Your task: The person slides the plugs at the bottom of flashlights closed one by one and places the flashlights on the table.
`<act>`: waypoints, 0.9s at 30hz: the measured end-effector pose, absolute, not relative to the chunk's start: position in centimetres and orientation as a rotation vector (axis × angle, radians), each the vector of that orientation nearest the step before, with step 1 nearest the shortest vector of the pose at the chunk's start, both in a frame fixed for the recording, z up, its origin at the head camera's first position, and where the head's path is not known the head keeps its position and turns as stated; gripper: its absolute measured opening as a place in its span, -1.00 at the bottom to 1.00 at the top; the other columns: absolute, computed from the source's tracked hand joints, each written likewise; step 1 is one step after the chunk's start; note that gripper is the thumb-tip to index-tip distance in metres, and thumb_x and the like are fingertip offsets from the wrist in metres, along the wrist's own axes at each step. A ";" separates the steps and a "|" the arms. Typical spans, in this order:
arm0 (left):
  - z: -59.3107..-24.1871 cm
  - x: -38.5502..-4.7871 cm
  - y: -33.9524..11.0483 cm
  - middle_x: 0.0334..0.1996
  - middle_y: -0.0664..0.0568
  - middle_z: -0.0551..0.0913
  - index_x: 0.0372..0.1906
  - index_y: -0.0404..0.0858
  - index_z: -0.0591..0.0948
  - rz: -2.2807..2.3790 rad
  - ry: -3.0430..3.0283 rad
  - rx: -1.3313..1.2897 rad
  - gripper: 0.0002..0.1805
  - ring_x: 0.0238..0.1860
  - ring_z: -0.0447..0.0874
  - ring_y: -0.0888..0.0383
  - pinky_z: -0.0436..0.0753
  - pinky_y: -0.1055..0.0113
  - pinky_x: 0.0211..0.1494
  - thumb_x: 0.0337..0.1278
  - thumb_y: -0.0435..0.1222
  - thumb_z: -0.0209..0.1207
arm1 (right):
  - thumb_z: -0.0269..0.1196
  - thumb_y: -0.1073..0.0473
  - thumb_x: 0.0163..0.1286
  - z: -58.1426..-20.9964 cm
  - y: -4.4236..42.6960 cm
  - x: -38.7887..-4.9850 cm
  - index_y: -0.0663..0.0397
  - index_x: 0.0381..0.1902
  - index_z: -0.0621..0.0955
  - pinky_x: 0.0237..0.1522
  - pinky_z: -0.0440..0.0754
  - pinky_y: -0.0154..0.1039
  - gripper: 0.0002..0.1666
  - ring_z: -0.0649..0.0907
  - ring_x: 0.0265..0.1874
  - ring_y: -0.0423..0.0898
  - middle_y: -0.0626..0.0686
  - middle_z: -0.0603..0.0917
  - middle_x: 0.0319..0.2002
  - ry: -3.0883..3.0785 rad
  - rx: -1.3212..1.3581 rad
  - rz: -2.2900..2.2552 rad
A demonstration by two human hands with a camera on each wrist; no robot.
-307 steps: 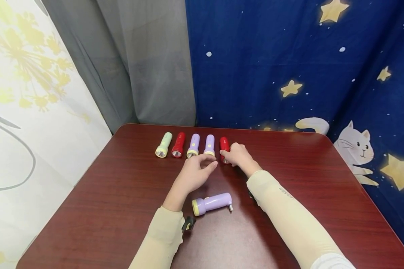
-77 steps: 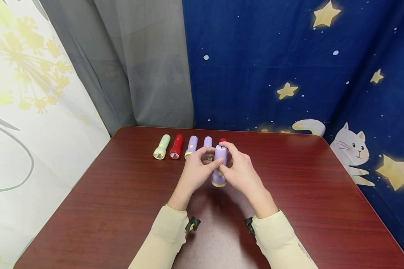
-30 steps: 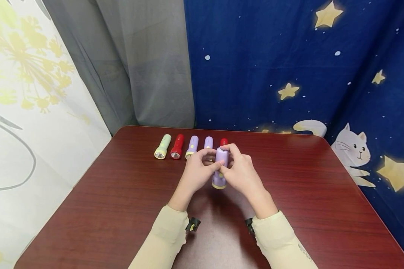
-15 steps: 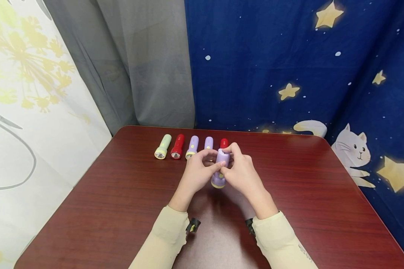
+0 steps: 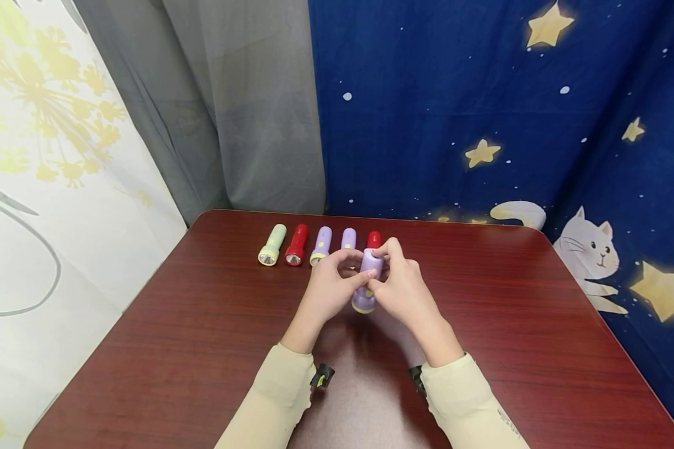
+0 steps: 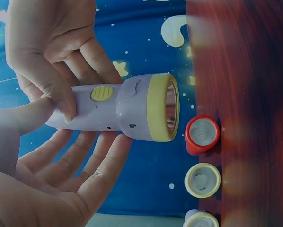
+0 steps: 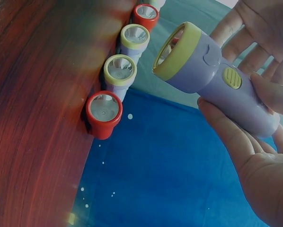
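A lilac flashlight with a yellow rim is held between both hands above the table, its lens end tilted down and its tail up. My left hand grips the barrel from the left, thumb along the top. From the other side my right hand grips it too, its bent index finger touching the tail end. The yellow switch and the lens rim show in the left wrist view. In the right wrist view, fingers cover part of the barrel. The tail's end face is mostly hidden.
Behind the hands, a row on the dark red table holds a pale green flashlight, a red one, two lilac ones and another red one, partly hidden. Curtains hang beyond the table's far edge.
Ten seconds ago the lilac flashlight lay on the table with metal prongs out, my right hand at the red one; both hands hold it now. Lately my right index finger bent further over its tail.
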State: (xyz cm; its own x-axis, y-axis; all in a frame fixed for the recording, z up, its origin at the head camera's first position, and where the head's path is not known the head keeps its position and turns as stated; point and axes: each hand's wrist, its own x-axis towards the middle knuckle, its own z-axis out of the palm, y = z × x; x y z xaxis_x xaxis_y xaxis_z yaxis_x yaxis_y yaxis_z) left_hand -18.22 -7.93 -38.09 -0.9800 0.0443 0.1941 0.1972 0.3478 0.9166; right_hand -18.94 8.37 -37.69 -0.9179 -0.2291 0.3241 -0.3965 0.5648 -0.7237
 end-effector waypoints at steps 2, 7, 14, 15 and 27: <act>-38.1 -18.2 -7.9 0.06 -0.18 0.82 0.15 -0.28 0.71 -1.705 -2.468 -0.219 -0.59 0.00 0.87 -0.09 0.82 0.02 0.18 0.27 -0.22 0.47 | 0.46 0.32 0.30 -37.7 8.4 -18.9 0.06 0.10 0.42 -0.10 0.86 0.01 -0.47 0.85 -0.17 0.06 0.28 0.82 -0.03 -2.599 0.526 1.273; -38.2 -18.3 -8.0 0.06 -0.20 0.82 0.15 -0.30 0.71 -1.704 -2.461 -0.229 -0.59 0.01 0.87 -0.10 0.81 0.02 0.18 0.28 -0.24 0.46 | 0.47 0.32 0.30 -37.8 8.3 -18.9 0.04 0.13 0.43 -0.10 0.86 0.01 -0.45 0.86 -0.16 0.06 0.29 0.83 -0.01 -2.587 0.534 1.288; -38.2 -18.3 -8.1 0.07 -0.21 0.81 0.18 -0.33 0.70 -1.701 -2.455 -0.229 -0.58 0.03 0.87 -0.10 0.81 0.04 0.19 0.31 -0.23 0.44 | 0.47 0.30 0.31 -38.0 8.3 -18.9 -0.01 0.19 0.44 -0.12 0.86 -0.02 -0.41 0.86 -0.17 0.04 0.25 0.84 -0.04 -2.576 0.545 1.317; -38.2 -18.2 -8.1 0.06 -0.21 0.81 0.17 -0.33 0.70 -1.699 -2.458 -0.225 -0.58 0.03 0.87 -0.10 0.81 0.03 0.19 0.31 -0.22 0.44 | 0.47 0.30 0.32 -38.0 8.3 -18.9 -0.02 0.20 0.44 -0.12 0.86 -0.02 -0.41 0.86 -0.18 0.04 0.24 0.84 -0.04 -2.575 0.548 1.321; -38.2 -18.3 -8.1 0.06 -0.22 0.81 0.18 -0.33 0.70 -1.688 -2.465 -0.224 -0.58 0.02 0.87 -0.11 0.81 0.03 0.19 0.31 -0.23 0.43 | 0.48 0.28 0.31 -38.1 8.4 -18.9 -0.02 0.21 0.41 -0.06 0.86 0.04 -0.37 0.87 -0.15 0.06 0.24 0.84 0.00 -2.575 0.553 1.323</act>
